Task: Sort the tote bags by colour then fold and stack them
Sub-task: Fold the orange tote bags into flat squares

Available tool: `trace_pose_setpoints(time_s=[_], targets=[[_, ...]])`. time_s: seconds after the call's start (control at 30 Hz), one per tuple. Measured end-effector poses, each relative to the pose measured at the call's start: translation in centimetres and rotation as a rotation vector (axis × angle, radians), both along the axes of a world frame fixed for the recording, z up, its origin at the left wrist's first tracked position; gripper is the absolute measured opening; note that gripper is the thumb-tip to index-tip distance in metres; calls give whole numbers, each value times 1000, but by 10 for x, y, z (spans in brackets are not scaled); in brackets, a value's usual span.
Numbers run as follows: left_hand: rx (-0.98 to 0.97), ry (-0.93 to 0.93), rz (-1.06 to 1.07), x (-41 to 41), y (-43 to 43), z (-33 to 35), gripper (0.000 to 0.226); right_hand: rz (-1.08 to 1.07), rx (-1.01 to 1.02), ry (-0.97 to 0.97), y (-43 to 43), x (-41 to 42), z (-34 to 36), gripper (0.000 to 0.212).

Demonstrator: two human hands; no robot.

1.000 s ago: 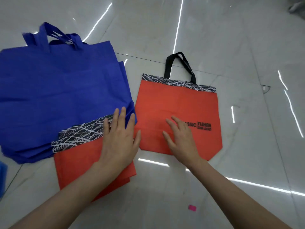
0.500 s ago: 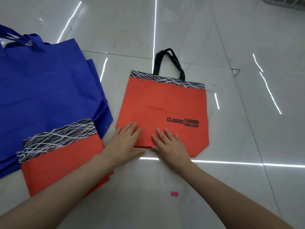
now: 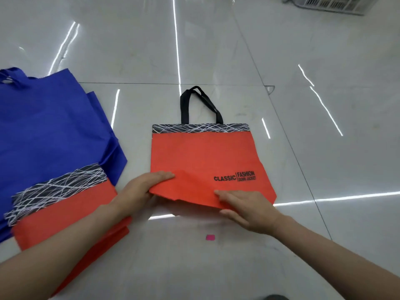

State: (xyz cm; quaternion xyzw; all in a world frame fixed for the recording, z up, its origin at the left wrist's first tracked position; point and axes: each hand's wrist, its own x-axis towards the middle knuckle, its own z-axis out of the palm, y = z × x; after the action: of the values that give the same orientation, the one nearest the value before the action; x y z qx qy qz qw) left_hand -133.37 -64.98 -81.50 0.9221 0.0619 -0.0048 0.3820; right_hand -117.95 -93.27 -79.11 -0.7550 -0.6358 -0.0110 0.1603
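Your two bare forearms reach in from the bottom of the view over a glossy white tiled floor (image 3: 216,50). Between them, close to you, a small pink scrap (image 3: 210,237) lies on the tiles. Just beyond it, your left hand (image 3: 140,191) grips the near left corner of an orange tote bag (image 3: 201,156), thumb lying on top of the fabric and fingers tucked beneath. Your right hand (image 3: 249,211) pinches the near edge further right, fingers on top and thumb at the hem. That near edge is raised a little off the floor, while the rest of the bag lies flat in the middle of the view. Black lettering on it reads CLASSIC FASHION. A black band with white scribbled lines runs along its far edge, and its black handles (image 3: 201,105) point away from you.

To your left, partly under your left forearm, folded orange bags (image 3: 65,211) with the same patterned band lie in a pile. They overlap the near edge of a pile of blue tote bags (image 3: 49,131) that spreads away to the far left. At the far top right sits a white slotted object (image 3: 331,4), cut off by the frame.
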Motion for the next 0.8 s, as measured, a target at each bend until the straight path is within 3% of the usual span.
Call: trace_pose_setpoints(time_s=[0.17, 0.3, 0.4, 0.5, 0.57, 0.67, 0.8], targets=[[-47, 56, 29, -2, 8, 7, 63, -353, -92, 349, -61, 35, 18, 71], [-111, 35, 107, 0, 13, 6, 52, -526, -96, 517, -62, 45, 8, 55], [-309, -24, 332, 4, 11, 4, 25, -719, 72, 843, -36, 47, 3, 35], [-459, -14, 545, 8, 11, 5, 68, -934, 310, 1129, -7, 46, 7, 3], [-533, -20, 618, 10, 10, 8, 78, -1012, 286, 1036, 3, 46, -1, 18], [-472, -10, 768, 14, 9, 2, 52, -1107, 177, 787, 15, 47, -15, 43], [-402, 44, 853, 18, 9, -8, 57, -1223, 65, 682, 31, 51, -23, 47]])
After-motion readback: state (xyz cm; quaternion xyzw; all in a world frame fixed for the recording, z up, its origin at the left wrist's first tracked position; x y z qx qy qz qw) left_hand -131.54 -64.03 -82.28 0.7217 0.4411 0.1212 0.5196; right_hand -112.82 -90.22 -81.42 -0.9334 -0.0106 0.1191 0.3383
